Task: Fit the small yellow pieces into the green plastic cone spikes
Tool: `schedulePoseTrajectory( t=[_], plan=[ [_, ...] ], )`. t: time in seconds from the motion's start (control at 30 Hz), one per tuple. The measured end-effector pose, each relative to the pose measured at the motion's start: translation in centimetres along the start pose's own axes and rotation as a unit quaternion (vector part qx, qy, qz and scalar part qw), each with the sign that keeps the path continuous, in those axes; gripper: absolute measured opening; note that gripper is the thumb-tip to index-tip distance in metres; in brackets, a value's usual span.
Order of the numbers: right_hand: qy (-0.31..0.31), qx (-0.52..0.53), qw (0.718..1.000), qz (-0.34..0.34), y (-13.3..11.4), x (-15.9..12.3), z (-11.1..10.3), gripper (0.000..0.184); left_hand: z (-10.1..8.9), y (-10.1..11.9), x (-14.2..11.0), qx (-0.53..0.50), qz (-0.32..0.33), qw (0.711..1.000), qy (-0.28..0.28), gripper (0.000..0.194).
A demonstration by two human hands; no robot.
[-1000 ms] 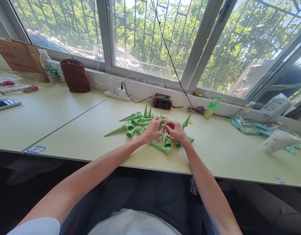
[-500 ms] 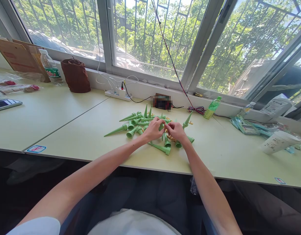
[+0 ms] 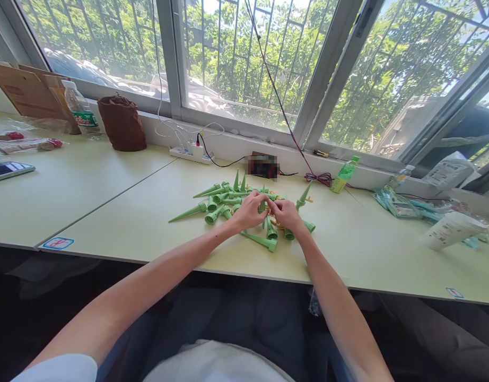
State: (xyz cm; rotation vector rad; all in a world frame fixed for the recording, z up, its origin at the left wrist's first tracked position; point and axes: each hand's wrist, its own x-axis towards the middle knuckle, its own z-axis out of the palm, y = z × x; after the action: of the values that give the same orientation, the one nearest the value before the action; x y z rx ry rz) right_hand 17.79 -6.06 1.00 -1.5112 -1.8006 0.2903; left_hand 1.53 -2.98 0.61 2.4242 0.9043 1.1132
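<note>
Several green plastic plant-watering spikes (image 3: 188, 212) with hollow round ends lie in a loose pile on the table, with small orange valve pieces (image 3: 277, 223) among them. My left hand (image 3: 251, 211) is closed around a green watering spike (image 3: 262, 205), which shows upright between its fingers. Touching it at the fingertips, my right hand (image 3: 286, 213) is pinched shut; whatever it grips is hidden by the fingers. Below the hands lies another spike (image 3: 260, 240), pointing left. One more spike (image 3: 304, 195) with an orange piece at its side tilts up beyond my right hand.
Behind the pile sit a blurred dark device (image 3: 262, 165) and a power strip (image 3: 192, 153). A green drink bottle (image 3: 345, 174) and a tilted white cup (image 3: 454, 231) are on the right. At left are a brown pouch (image 3: 122, 123), a water bottle (image 3: 82, 110) and a phone (image 3: 9, 170).
Both hands stay together over the pile, with only a very slight shift of the fingers. The spikes on the table have not moved.
</note>
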Motion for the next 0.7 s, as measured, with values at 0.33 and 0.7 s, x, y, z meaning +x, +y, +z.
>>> schedulePoseTrajectory(
  t=[0.33,0.7],
  plan=[
    [-0.008,0.081,0.997,0.005,-0.03,-0.09,-0.03,0.035,0.29,-0.53,0.07,0.007,-0.011,1.000,0.018,0.022],
    [-0.030,0.084,0.996,0.025,-0.32,-0.26,-0.23,0.047,0.18,-0.24,0.02,0.008,-0.008,1.000,0.014,0.022]
  ],
)
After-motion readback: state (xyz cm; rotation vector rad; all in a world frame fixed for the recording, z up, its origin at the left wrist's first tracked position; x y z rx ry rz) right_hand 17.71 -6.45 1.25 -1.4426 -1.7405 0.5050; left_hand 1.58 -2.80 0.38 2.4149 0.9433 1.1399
